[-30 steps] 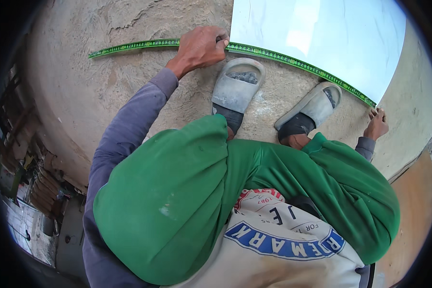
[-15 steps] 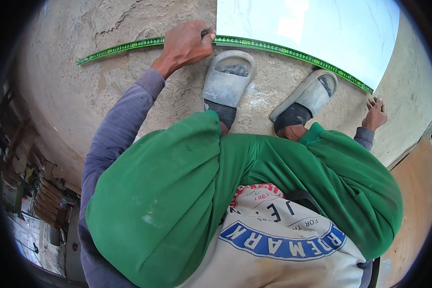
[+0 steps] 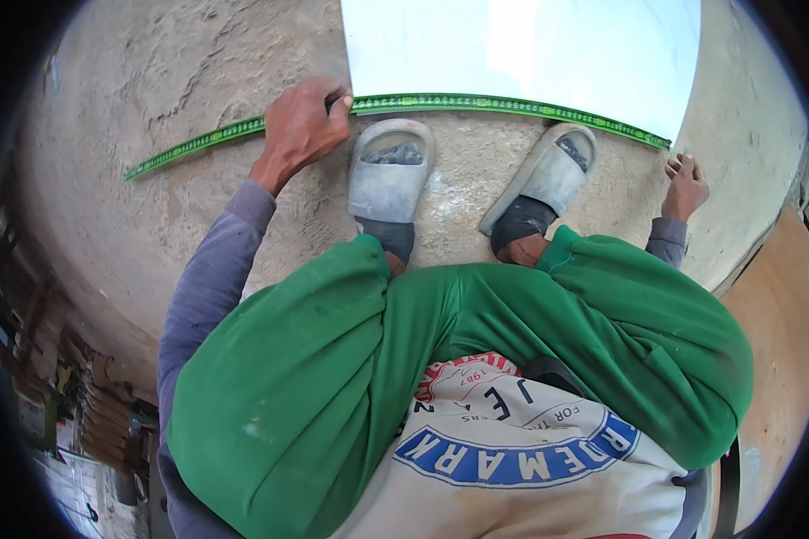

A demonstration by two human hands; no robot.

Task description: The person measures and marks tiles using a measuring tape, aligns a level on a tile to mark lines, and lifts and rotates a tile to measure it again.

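A green measuring tape (image 3: 458,102) runs along the near edge of a glossy white tile (image 3: 512,54), its left stretch reaching past the tile over the rough floor. My left hand (image 3: 301,126) is closed on the tape at the tile's near left corner, thumb pressed beside that corner. Just below the tape's right end, at the tile's near right corner, my right hand (image 3: 686,187) has its fingers curled together. Whatever it may hold is too small to make out.
My feet, in grey slide sandals (image 3: 391,175), stand on the rough concrete floor (image 3: 198,63) just short of the tape. A wooden board (image 3: 777,296) lies at the right. Cluttered brown objects (image 3: 103,422) sit at the far left.
The whole view has shifted, moving tile, tape and feet leftward in the picture. Both hands keep about the same places against the tile's corners.
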